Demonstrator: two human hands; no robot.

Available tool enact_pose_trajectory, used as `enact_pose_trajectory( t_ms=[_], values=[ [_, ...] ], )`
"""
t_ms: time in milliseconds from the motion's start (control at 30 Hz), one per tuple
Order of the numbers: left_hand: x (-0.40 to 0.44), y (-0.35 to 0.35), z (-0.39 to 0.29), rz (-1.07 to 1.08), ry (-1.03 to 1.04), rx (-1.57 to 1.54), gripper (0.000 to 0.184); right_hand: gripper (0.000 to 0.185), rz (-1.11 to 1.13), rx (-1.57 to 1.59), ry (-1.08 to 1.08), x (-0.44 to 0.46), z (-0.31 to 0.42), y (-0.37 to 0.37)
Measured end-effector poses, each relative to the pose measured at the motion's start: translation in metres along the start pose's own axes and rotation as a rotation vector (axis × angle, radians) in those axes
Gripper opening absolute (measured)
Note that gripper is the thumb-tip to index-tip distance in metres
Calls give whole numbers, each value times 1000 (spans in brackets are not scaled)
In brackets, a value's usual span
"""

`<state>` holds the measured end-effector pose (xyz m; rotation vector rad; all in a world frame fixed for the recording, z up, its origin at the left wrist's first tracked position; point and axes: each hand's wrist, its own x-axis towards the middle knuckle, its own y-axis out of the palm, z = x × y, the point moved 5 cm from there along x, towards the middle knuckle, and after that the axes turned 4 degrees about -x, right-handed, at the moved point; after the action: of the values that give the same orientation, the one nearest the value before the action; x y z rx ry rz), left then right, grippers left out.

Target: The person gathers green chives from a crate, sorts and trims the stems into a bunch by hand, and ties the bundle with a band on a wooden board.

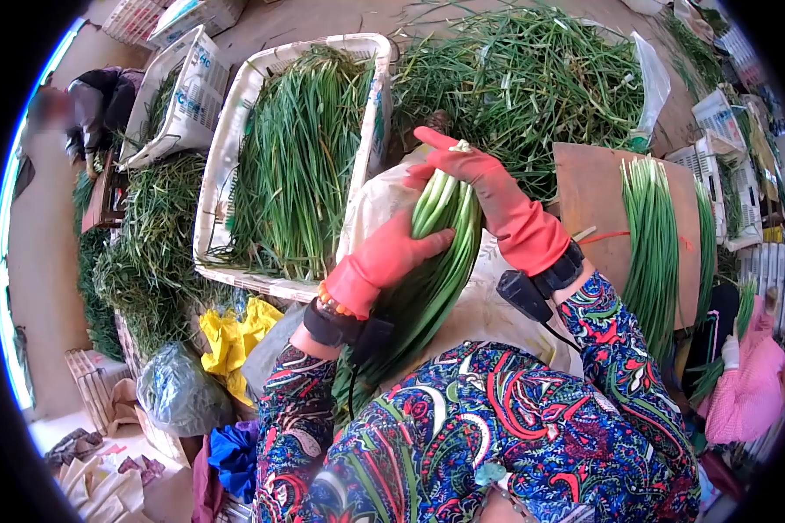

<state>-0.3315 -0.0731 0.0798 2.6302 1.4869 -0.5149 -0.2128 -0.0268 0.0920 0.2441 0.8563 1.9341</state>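
A bunch of garlic chives (452,213) is held in front of my chest, pale stem ends up and green leaves hanging toward my lap. My left hand (382,261), in a red rubber glove, is wrapped round the bunch from the left, its thumb across the stems. My right hand (495,196), gloved the same way, closes over the pale ends at the top right; some of its fingers are hidden behind the stems. To the right, a neat bundle of chives (650,235) lies on a brown board (589,200), with a red strip under it.
A white crate (208,200) full of chives stands to the left front. A loose heap of chives (532,78) covers the ground ahead. Yellow (240,340) and clear plastic bags (181,392) lie at lower left. One person (96,105) works far left, another in pink (746,375) at right.
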Motion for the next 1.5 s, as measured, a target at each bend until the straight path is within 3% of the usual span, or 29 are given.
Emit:
enact_pose_trajectory(
  t_ms=[33,100,133,167,200,233,267,300,367,433,500,567,700,767,900,967,1033,1100,1133,1233,1300,1333,1367,1400,1433,1500],
  values=[
    [-1,-1,-2,4,32,-19,53,47,0,-49,-28,0,7,3],
    [-11,-7,-14,13,90,-17,56,42,29,-221,-141,-7,44,24],
    [-20,-14,-25,18,115,7,58,37,86,-242,-306,-10,69,32],
    [-30,-21,-28,118,-56,-103,63,35,37,-447,-401,-23,105,38],
    [-30,-39,-2,126,9,71,59,36,-74,-386,-480,-33,134,37],
    [-31,-68,40,2,33,319,50,33,-104,-428,-667,-40,170,33],
    [-43,-88,24,-114,-414,663,46,32,-90,-438,-679,-34,195,30],
    [-54,-139,88,-299,-245,925,44,33,-79,-452,-691,-28,221,26],
    [-78,-195,90,-537,-306,1217,52,35,-72,-485,-729,-21,259,18],
    [-75,-187,7,-740,-292,1034,56,41,-101,-528,-851,-31,261,43],
    [-61,-141,-86,-782,413,852,60,41,-137,-642,-838,-22,250,49],
    [-55,-79,-165,-792,791,922,59,42,-157,-752,-839,-7,236,47],
    [-23,-2,-210,-646,1118,907,67,39,-139,-676,-701,-5,206,47],
    [13,14,-184,-530,1068,827,70,37,-187,-595,-670,-9,197,45],
    [50,29,-69,-249,766,1086,68,36,-312,-581,-730,-27,212,29],
    [44,1,2,190,353,863,63,36,-320,-621,-821,-33,229,14],
    [17,-22,1,207,-46,1025,58,36,-337,-748,-917,-37,234,16],
    [4,-29,-46,174,-83,797,58,35,-364,-958,-1021,-42,223,39],
    [8,-30,-47,192,84,438,53,37,-346,-923,-902,-40,207,50],
    [-15,15,-87,408,-11,-970,61,32,21,-1060,-778,-44,139,84],
    [6,24,-51,714,399,-1652,65,31,291,-1371,-818,-51,83,97],
    [-4,25,-35,847,297,-1685,58,33,425,-1453,-882,-55,56,100],
    [-9,29,5,500,335,-1654,55,35,564,-1518,-949,-59,28,102],
    [-17,33,48,153,327,-1551,52,38,514,-1474,-989,-64,10,96],
    [-32,27,64,-350,255,-803,52,41,460,-1423,-1022,-71,-3,96],
    [-48,45,84,-63,-174,-1539,53,44,543,-1399,-922,-83,-15,95]
  ],
)
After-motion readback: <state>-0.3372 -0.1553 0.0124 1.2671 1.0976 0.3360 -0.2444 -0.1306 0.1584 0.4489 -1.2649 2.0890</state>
